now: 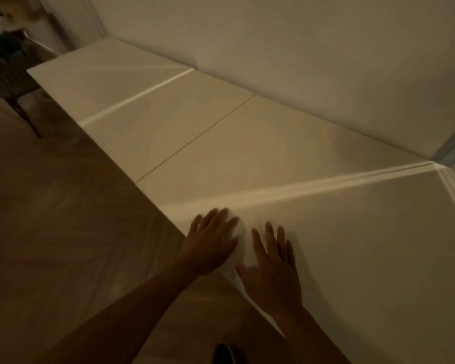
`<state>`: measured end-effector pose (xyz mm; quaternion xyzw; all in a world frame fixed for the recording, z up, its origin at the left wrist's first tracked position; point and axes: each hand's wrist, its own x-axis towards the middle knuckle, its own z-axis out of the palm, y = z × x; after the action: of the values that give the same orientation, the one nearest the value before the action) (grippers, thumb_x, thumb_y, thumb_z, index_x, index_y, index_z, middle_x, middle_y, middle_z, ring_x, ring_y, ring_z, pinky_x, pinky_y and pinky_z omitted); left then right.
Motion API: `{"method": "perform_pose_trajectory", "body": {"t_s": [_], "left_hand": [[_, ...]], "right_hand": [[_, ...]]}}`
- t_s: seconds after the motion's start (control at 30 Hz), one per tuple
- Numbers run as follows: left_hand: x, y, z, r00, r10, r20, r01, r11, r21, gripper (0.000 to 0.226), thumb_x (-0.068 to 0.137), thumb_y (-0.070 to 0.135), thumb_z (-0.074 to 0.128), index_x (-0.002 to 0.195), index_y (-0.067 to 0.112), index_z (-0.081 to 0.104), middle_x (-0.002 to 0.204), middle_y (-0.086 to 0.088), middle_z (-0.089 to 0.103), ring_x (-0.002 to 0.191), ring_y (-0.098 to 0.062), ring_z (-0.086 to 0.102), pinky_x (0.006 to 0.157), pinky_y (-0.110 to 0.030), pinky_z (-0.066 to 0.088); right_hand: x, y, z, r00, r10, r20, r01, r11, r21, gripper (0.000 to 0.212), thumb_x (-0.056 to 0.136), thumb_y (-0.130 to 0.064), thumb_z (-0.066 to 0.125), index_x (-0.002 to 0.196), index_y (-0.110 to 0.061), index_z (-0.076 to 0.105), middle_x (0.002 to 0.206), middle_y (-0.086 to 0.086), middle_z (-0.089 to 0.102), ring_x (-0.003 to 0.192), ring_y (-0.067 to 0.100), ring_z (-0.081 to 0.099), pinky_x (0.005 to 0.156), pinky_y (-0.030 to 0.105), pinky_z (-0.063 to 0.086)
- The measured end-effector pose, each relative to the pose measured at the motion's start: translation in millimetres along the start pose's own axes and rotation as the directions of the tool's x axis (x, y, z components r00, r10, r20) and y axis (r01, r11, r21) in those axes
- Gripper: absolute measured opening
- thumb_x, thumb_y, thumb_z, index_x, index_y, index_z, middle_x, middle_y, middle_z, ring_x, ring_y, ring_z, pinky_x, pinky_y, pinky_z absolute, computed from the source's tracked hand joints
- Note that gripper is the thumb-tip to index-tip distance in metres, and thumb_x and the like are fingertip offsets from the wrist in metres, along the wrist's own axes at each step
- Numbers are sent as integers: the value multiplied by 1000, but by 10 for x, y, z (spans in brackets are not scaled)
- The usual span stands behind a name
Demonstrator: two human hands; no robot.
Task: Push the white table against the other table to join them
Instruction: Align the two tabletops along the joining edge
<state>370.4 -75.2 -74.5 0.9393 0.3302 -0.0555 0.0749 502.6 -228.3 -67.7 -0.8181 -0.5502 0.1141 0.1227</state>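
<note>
Two white tables stand end to end along the wall in dim light. The near white table [339, 232] fills the right side of the view. The other table [132, 101] stretches away to the upper left. A thin dark seam [195, 137] runs between them, and the two tops look flush there. My left hand [210, 245] lies flat on the near table's front edge, fingers spread. My right hand [273, 266] rests flat beside it on the same top, fingers apart. Neither hand holds anything.
A white wall [300, 48] runs directly behind both tables. Wooden floor [63, 232] spreads out to the left and below. A dark chair [13, 82] stands at the far table's left end. A dark shoe [223, 353] shows at the bottom edge.
</note>
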Motion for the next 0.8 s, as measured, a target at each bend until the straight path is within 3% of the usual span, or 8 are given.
{"method": "perform_pose_trajectory", "body": {"t_s": [0.13, 0.23, 0.3, 0.37, 0.43, 0.53, 0.7, 0.8], "left_hand": [[-138, -657, -18, 1000, 5, -27, -6, 1000, -14, 65, 105, 62, 11, 158, 27, 26, 167, -8, 24, 154, -29, 18, 120, -56, 28], [-193, -1173, -109, 995, 69, -74, -77, 991, -114, 68, 103, 66, 16, 161, 31, 21, 170, -1, 15, 157, -21, 6, 125, -52, 18], [-194, -1566, -171, 984, 176, -39, -179, 981, -78, 77, 99, 65, 36, 163, 32, 10, 172, 1, 2, 157, -19, -8, 127, -49, 6], [-160, -1912, -210, 962, 272, 32, -273, 962, 21, 98, 87, 49, 58, 163, 30, -1, 172, -2, -9, 156, -24, -17, 126, -48, -5], [-88, -2149, -193, 969, 243, 32, -245, 967, 72, 110, 81, 32, 66, 163, 28, -6, 171, -5, -13, 155, -27, -21, 126, -52, -4], [84, -2323, -103, 973, 217, -77, -210, 974, 83, 101, 83, 20, 65, 164, 16, 5, 171, -13, -1, 157, -32, -11, 126, -55, 10], [515, -2562, -113, 931, 286, -228, -248, 951, 183, 69, 104, 32, 47, 162, 6, 18, 169, -18, 13, 157, -35, 4, 126, -52, 13], [611, -2683, -99, 908, 349, -234, -314, 933, 174, 66, 104, 18, 46, 161, 0, 17, 167, -22, 15, 156, -35, 8, 128, -47, 13]], "right_hand": [[178, -549, 199, 997, -70, 43, 71, 997, -16, 85, 90, -75, 23, 157, -27, 6, 165, 4, -8, 151, 30, -13, 122, 47, 1], [365, -944, 301, 991, -114, 76, 118, 992, -49, 85, 89, -69, 36, 157, -21, 17, 165, 8, 4, 151, 34, -2, 122, 50, 14], [543, -1203, 359, 989, -130, 77, 136, 988, -78, 81, 87, -57, 54, 152, -14, 32, 161, 15, 21, 148, 41, 16, 114, 55, 31], [744, -1469, 439, 993, -101, 65, 106, 991, -86, 80, 82, -47, 68, 147, -10, 42, 156, 19, 33, 143, 43, 29, 108, 57, 39], [967, -1739, 534, 996, -73, 51, 79, 990, -114, 79, 85, -43, 65, 151, -11, 35, 159, 19, 25, 146, 42, 23, 113, 57, 32], [1346, -2085, 726, 998, -58, 33, 62, 986, -152, 78, 96, -42, 45, 157, -11, 7, 164, 15, 1, 150, 36, -2, 123, 51, 9], [1936, -2328, 888, 1000, 30, 1, -29, 978, -208, 75, 100, -31, 32, 153, -5, -14, 163, 16, -14, 149, 35, -16, 123, 49, -2], [2064, -2351, 944, 997, 71, -30, -76, 967, -241, 70, 100, -30, 26, 154, -2, -10, 163, 19, -9, 150, 37, -12, 122, 51, -1]]}}
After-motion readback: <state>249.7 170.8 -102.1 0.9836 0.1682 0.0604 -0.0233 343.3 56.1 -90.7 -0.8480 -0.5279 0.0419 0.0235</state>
